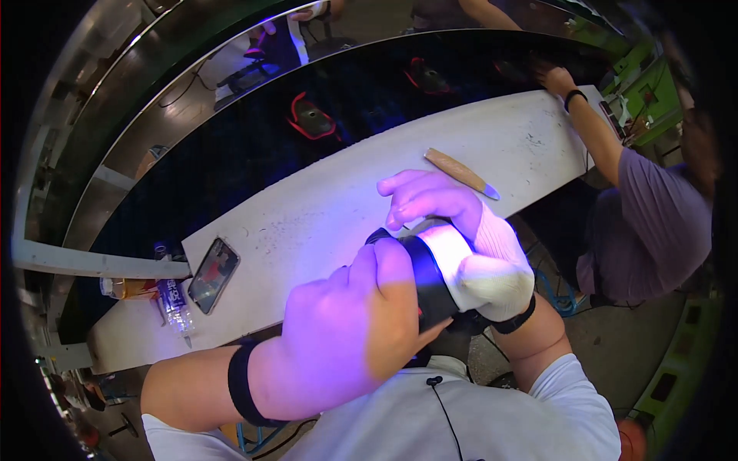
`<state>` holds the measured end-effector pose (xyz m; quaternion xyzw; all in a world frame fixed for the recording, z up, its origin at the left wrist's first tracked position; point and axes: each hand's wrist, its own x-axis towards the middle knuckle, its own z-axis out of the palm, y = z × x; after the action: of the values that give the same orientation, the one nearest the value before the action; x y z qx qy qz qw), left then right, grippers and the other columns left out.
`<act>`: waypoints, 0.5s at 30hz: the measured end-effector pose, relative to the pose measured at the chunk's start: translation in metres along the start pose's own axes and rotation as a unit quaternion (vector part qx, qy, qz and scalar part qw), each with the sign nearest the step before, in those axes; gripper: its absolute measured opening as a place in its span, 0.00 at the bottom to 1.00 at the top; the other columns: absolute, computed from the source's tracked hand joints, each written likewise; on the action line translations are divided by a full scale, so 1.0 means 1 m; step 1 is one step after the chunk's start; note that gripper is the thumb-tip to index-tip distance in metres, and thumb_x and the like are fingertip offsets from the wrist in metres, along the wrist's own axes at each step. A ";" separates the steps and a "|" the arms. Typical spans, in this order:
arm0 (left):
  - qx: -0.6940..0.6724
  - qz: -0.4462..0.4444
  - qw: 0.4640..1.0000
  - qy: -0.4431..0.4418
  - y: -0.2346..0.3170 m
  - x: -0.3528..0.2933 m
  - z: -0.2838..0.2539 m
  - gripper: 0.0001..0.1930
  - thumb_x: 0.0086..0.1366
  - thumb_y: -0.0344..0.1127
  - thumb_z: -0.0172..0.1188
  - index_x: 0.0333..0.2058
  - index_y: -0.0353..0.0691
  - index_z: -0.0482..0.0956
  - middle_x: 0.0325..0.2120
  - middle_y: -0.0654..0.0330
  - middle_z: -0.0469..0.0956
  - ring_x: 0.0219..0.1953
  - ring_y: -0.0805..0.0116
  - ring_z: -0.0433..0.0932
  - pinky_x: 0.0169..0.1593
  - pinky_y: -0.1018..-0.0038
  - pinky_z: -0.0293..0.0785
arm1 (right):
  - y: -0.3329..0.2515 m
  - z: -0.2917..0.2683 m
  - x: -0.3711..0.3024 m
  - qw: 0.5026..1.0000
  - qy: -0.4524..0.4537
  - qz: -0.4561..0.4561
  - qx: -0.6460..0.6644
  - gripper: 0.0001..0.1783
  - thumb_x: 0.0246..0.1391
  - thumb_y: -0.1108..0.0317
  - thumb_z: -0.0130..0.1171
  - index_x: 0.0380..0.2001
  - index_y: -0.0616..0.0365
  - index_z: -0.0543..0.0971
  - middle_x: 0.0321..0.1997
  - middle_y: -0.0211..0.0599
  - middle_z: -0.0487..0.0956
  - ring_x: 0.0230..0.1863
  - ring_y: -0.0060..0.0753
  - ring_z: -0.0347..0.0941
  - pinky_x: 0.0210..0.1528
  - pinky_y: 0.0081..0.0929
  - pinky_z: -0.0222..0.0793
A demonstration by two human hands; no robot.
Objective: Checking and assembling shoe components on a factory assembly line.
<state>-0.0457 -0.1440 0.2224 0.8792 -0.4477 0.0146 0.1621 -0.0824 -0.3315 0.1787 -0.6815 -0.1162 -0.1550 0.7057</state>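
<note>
A black, curved piece (pixel 432 286) with a small red mark is held in front of my chest; much of it is hidden, and I cannot make out its kind. My left hand (pixel 346 311) wraps round its left side, knuckles up. Over its right side lies my right hand (pixel 480 238), in a white glove that leaves the fingertips bare. Its gloved thumb lies against the near side, and its bent fingers reach across the far side. Violet light falls on both hands. Just beyond the right hand, a flat wooden tool (pixel 461 174) with a pale tip rests on the white table (pixel 323 196).
A phone (pixel 214 275) lies at the table's left, beside a clear plastic bottle (pixel 175 307) and an amber one (pixel 127 288). Behind the table runs a dark belt carrying several red-edged dark pieces (pixel 311 119). At the right, a co-worker's hand (pixel 557 79) reaches over the belt.
</note>
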 end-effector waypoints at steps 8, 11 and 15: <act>0.082 0.195 0.977 0.036 -0.006 -0.026 0.017 0.29 0.56 0.49 0.76 0.46 0.31 0.79 0.30 0.56 0.79 0.24 0.65 0.81 0.23 0.70 0.75 | -0.021 -0.010 -0.042 0.978 -0.121 -0.055 -0.158 0.31 0.72 0.45 0.54 0.55 0.65 0.83 0.58 0.56 0.85 0.71 0.64 0.76 0.79 0.63 0.60; 0.040 0.267 0.963 0.000 -0.031 -0.026 -0.005 0.30 0.52 0.51 0.78 0.46 0.35 0.82 0.34 0.55 0.82 0.28 0.63 0.85 0.26 0.69 0.78 | -0.025 0.002 -0.059 0.962 -0.151 -0.069 -0.218 0.34 0.66 0.51 0.64 0.65 0.65 0.78 0.67 0.59 0.80 0.73 0.66 0.74 0.78 0.62 0.62; -0.020 0.212 0.977 -0.028 -0.076 -0.045 -0.039 0.52 0.42 0.57 0.87 0.64 0.40 0.76 0.64 0.39 0.73 0.62 0.39 0.79 0.60 0.52 0.80 | 0.005 0.032 -0.072 0.957 -0.118 -0.127 -0.233 0.57 0.53 0.46 0.79 0.76 0.69 0.64 0.79 0.67 0.68 0.79 0.69 0.65 0.79 0.57 0.63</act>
<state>-0.0077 -0.0556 0.2315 0.7609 -0.6286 0.0151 0.1604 -0.1456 -0.2955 0.1480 -0.8200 -0.2453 -0.1849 0.4830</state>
